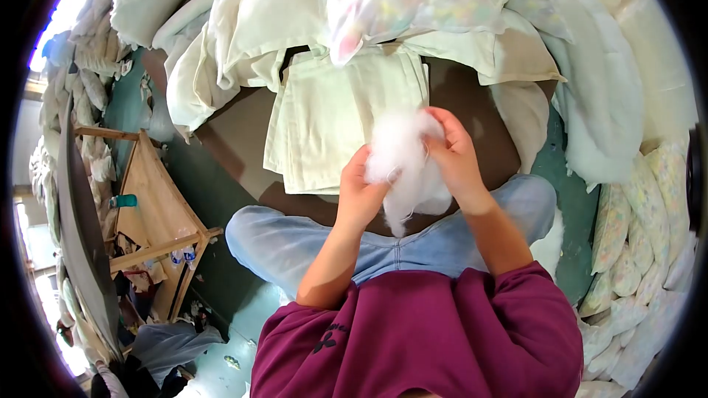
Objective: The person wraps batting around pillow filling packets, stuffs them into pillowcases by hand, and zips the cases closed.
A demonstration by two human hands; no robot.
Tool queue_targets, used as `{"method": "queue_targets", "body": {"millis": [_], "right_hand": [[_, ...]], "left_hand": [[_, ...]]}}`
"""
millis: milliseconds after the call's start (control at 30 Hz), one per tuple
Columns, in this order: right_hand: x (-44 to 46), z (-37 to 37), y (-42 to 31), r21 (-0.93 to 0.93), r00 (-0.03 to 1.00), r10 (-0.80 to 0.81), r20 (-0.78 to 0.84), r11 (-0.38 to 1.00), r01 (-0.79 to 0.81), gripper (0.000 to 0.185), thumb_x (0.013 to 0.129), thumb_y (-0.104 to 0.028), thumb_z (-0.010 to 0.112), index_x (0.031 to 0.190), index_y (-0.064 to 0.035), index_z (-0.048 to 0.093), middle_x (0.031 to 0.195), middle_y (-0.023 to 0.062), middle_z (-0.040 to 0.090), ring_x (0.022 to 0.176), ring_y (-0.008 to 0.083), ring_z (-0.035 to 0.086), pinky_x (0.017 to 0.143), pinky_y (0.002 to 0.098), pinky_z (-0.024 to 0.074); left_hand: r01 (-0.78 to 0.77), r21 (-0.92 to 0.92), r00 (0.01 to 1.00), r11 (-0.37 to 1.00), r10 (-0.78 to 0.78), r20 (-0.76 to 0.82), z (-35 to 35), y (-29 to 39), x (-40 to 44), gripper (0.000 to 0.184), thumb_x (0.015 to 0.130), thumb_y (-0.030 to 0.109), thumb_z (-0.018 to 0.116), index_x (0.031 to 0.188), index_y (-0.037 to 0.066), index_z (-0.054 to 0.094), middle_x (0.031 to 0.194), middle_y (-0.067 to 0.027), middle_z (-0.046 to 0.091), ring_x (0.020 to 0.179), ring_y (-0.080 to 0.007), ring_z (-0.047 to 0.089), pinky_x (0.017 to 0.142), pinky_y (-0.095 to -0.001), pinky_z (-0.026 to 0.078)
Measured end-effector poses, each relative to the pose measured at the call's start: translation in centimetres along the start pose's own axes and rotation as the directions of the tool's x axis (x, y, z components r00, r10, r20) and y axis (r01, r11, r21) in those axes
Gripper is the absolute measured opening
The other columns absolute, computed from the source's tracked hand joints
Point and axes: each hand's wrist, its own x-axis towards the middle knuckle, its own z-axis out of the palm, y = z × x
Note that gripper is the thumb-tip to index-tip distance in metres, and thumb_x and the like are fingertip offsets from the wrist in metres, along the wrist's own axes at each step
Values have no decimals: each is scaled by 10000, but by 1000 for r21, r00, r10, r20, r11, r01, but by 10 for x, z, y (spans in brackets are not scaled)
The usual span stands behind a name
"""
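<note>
A tuft of white fluffy fibre (402, 151) hangs between my two hands, above my lap. My left hand (361, 188) grips its left side, with thumb and fingers pressed into it. On the other side my right hand (451, 149) pinches the upper right part. Loose strands droop below, between the hands. Behind the fibre, a stack of folded off-white cloth (317, 118) lies on a brown surface (243, 133). Beyond the stack are cream cloth pieces (269, 15) and a pastel-patterned fabric bundle (413, 0).
Patterned stuffed pieces (634, 228) are piled at the right, below a large pale sheet (605, 88). A wooden frame (158, 214) with a teal object (124, 200) and bottles stands at the left. White bundles (88, 88) line the far left.
</note>
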Motion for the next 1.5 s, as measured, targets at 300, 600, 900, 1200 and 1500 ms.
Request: {"method": "queue_targets", "body": {"millis": [300,600,900,1200,1500], "right_hand": [[-30,21,-26,-314,979,130,160,946,-75,723,663,-162,830,1287,-4,499,1118,110,622,1052,179,582,907,331,464],[-15,-59,-41,-51,986,149,81,988,-145,364,774,4,644,1137,-13,622,957,14,672,851,91,617,771,270,502],[3,-132,-57,-16,939,32,-344,999,-40,360,820,-10,538,1172,-28,611,1016,26,660,908,97,604,793,245,478],[4,-155,-119,-408,997,-6,-79,913,-27,380,777,31,586,1155,-6,601,1009,18,657,920,111,606,843,252,468],[-8,-210,-180,-893,988,155,-29,439,-95,276,718,86,622,979,-3,620,893,1,643,864,102,583,777,279,476]], "left_hand": [[150,-75,989,986,-150,6,7,12,8,256,765,-22,699,1000,7,601,901,-33,646,815,-103,606,744,-265,494],[220,-232,955,948,-161,250,-65,4,27,251,754,-50,625,669,117,459,660,44,524,533,-35,434,444,-199,284],[-271,-275,919,923,163,-358,-143,16,29,192,796,-97,474,812,94,465,738,22,522,592,-54,496,492,-178,386],[-256,-35,794,966,189,-578,-273,3,2,167,837,-36,475,862,123,518,714,56,524,565,-39,446,456,-178,305],[-140,-51,842,989,91,-532,-298,12,-41,106,871,13,570,886,107,524,831,34,560,718,-63,527,613,-214,419]]}}
